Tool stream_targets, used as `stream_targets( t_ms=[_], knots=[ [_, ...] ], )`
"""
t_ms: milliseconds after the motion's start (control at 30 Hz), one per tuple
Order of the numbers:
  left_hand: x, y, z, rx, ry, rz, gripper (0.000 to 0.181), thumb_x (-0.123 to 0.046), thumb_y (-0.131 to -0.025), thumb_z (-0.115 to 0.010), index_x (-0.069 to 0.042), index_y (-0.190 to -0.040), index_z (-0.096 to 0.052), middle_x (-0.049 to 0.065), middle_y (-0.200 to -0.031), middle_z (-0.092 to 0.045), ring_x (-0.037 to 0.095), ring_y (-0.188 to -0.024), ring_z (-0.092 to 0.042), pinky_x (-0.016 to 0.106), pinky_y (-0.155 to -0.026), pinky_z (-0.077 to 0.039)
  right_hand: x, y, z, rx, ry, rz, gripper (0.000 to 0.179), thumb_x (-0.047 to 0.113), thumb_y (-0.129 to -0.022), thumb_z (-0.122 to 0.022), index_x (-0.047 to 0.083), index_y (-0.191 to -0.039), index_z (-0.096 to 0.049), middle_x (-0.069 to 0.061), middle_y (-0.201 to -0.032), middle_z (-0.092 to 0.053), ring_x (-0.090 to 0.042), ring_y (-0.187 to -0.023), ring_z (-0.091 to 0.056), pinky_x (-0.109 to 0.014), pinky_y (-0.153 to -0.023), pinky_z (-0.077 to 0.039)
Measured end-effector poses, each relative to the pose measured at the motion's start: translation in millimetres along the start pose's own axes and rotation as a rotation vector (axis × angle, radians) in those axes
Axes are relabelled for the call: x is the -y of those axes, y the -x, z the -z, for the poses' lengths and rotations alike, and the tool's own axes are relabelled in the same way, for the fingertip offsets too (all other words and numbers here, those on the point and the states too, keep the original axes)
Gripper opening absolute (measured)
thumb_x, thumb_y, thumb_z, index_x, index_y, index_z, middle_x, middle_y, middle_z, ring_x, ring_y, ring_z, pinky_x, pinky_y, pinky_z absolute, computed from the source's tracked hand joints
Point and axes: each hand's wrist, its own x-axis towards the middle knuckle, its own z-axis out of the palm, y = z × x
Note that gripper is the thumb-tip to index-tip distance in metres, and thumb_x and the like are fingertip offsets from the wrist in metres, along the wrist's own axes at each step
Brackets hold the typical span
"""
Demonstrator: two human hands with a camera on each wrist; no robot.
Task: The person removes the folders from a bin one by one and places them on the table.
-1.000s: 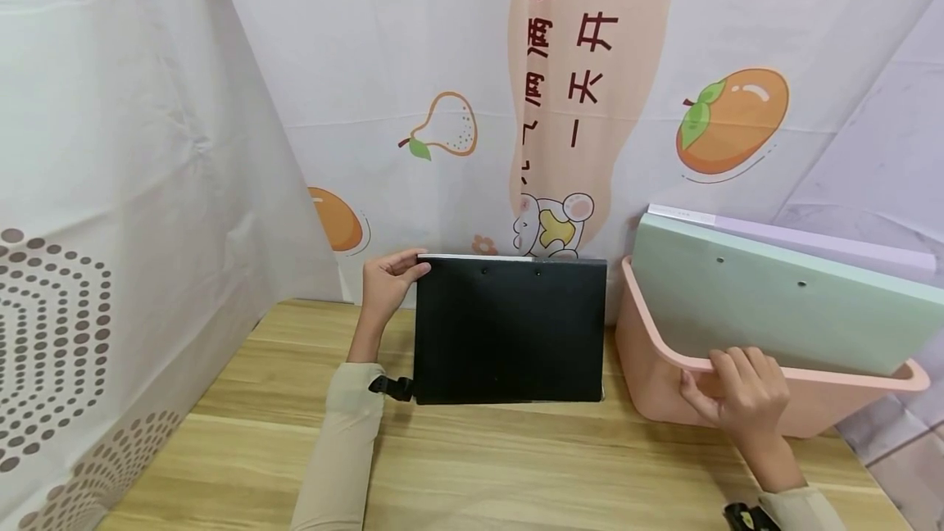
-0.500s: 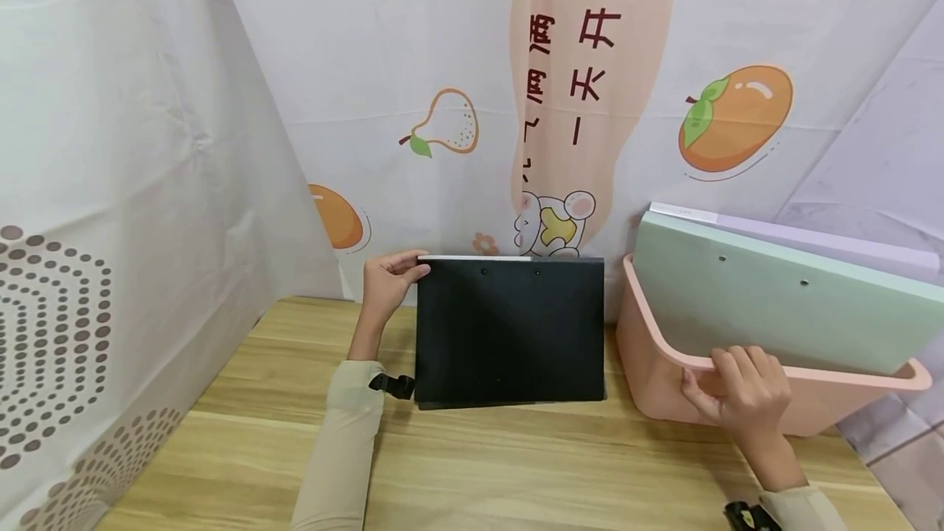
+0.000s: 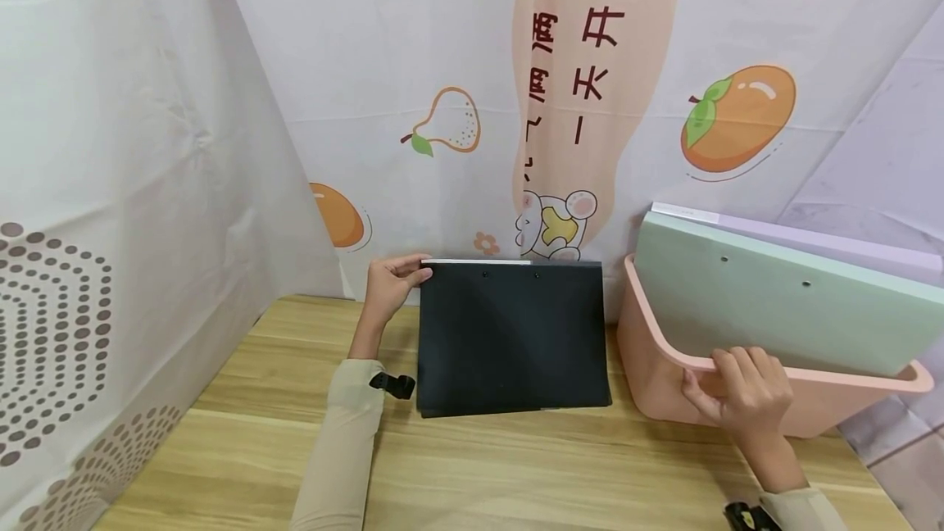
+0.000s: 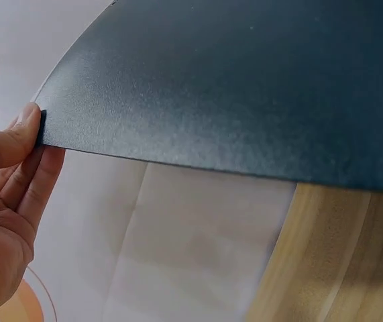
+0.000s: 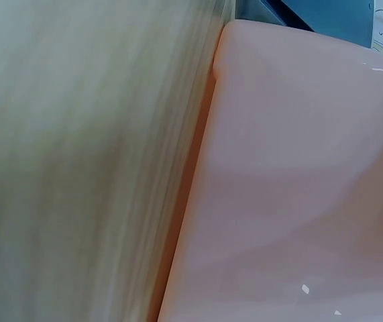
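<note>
In the head view, my left hand [image 3: 389,292] pinches the upper left corner of a black file folder [image 3: 512,338] between thumb and fingers. Two rivets and a white strip show along the folder's top edge. The left wrist view shows the same thumb and fingers at the folder's corner [image 4: 178,87]. At the right, my right hand [image 3: 748,396] grips the front rim of a pink plastic bin [image 3: 667,375], its fingers curled over the edge. Only the bin's wall [image 5: 298,168] fills the right wrist view; the hand is outside it.
Inside the bin stand a mint green folder [image 3: 767,301] and, behind it, a lilac folder [image 3: 826,240], both leaning and rising above the rim. A wooden table [image 3: 516,474] lies underneath. A printed cloth [image 3: 413,39] hangs close behind the table.
The black folder's lower edge has swung a little toward me, and its top edge has dropped slightly with my left hand. My right hand stays on the bin's rim.
</note>
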Motion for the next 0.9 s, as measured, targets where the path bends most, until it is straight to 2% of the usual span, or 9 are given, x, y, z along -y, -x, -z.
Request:
stream_targets(
  t_ms=[100, 367, 600, 767, 900],
  knots=[
    [2.1, 0.1, 1.0, 0.016, -0.005, 0.008, 0.024, -0.005, -0.087, -0.080, 0.001, -0.110, -0.078, 0.027, -0.099, -0.076, -0.001, -0.076, -0.073, 0.023, -0.070, -0.062, -0.1, 0.1, -0.1, -0.001, 0.002, -0.001, 0.059, 0.046, -0.090, -0.057, -0.004, -0.059, -0.048, -0.018, -0.051, -0.042, -0.037, -0.044, -0.031, -0.048, -0.043, -0.019],
    [3.9, 0.8, 3.0, 0.045, -0.020, 0.024, 0.024, -0.001, -0.089, -0.077, 0.000, -0.113, -0.077, 0.025, -0.105, -0.075, 0.007, -0.081, -0.076, 0.022, -0.072, -0.062, -0.5, 0.2, 0.1, 0.004, 0.003, 0.001, 0.059, 0.046, -0.090, -0.057, -0.004, -0.060, -0.047, -0.018, -0.051, -0.042, -0.037, -0.045, -0.032, -0.049, -0.043, -0.020],
    [3.2, 0.6, 2.3, 0.042, -0.024, 0.024, 0.025, 0.001, -0.089, -0.076, 0.002, -0.114, -0.076, 0.027, -0.106, -0.075, 0.002, -0.078, -0.074, 0.023, -0.071, -0.062, -0.5, 1.1, 0.1, 0.002, 0.003, 0.000, 0.058, 0.046, -0.090, -0.057, -0.004, -0.060, -0.048, -0.018, -0.051, -0.042, -0.037, -0.044, -0.032, -0.048, -0.043, -0.020],
    [5.0, 0.1, 0.6, 0.035, -0.023, 0.044, 0.025, 0.003, -0.089, -0.075, 0.002, -0.115, -0.076, 0.027, -0.106, -0.074, 0.005, -0.079, -0.074, 0.037, -0.075, -0.064, -0.4, 0.9, 0.4, 0.002, 0.004, -0.001, 0.058, 0.046, -0.090, -0.057, -0.004, -0.060, -0.048, -0.018, -0.051, -0.042, -0.037, -0.045, -0.032, -0.049, -0.043, -0.020],
    [6.0, -0.2, -0.8, 0.043, -0.038, 0.057, 0.027, 0.007, -0.091, -0.071, 0.005, -0.118, -0.074, 0.029, -0.107, -0.074, 0.023, -0.087, -0.077, 0.051, -0.081, -0.062, -0.1, 0.3, 0.6, 0.003, 0.005, -0.001, 0.059, 0.046, -0.090, -0.057, -0.004, -0.060, -0.048, -0.018, -0.051, -0.042, -0.037, -0.044, -0.032, -0.048, -0.043, -0.019]
  ],
)
